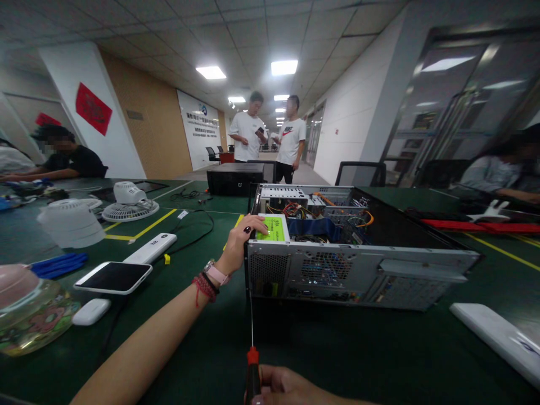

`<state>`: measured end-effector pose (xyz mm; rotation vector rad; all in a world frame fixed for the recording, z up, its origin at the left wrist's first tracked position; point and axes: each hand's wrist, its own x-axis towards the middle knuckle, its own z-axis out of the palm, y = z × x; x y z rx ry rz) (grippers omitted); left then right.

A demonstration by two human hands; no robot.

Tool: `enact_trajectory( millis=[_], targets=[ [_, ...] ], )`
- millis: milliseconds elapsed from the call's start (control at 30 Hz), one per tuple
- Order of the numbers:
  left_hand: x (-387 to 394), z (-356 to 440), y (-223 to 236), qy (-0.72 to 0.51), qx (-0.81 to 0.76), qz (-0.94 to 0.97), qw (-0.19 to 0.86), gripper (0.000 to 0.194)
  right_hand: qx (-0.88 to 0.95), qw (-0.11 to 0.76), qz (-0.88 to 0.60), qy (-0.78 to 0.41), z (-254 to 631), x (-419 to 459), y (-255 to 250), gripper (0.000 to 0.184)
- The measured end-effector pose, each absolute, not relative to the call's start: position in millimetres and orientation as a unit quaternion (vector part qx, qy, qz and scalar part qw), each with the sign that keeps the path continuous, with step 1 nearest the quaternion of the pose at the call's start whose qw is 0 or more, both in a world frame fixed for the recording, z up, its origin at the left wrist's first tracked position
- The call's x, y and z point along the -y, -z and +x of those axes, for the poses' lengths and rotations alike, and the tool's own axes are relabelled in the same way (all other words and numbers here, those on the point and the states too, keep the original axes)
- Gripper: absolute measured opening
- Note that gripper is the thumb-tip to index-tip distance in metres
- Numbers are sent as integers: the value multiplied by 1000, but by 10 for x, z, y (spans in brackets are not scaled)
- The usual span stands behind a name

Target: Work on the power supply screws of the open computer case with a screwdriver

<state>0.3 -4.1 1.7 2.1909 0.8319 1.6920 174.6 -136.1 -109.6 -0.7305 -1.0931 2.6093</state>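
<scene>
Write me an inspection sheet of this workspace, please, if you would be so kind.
Surface: green table with yellow lines.
Work items: computer case, lying open side up; screwdriver pointing towards its near left edge, tip contact unclear.
Clutter: phone, white fan and pink-topped bottle on the left.
Hands: left hand rests on a green-labelled box at the case's corner; right hand grips the screwdriver.
Cables: black cable left of the case; coloured wires inside it.
Surroundings: two standing people beyond the table; seated people at both sides.

Pink-strapped watch [216,273], red bracelet [203,288]
</scene>
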Motion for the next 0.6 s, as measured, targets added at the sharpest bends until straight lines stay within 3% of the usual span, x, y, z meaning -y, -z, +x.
enact_trajectory(
  millis=[400,600],
  targets=[
    [65,10,-30,-578,-292,752,125,46,365,84,-203,-905,1781,1323,1039,49],
    [50,6,-21,-581,-282,752,128,45,354,77,-275,-890,1777,1307,1014,56]
  ],
)
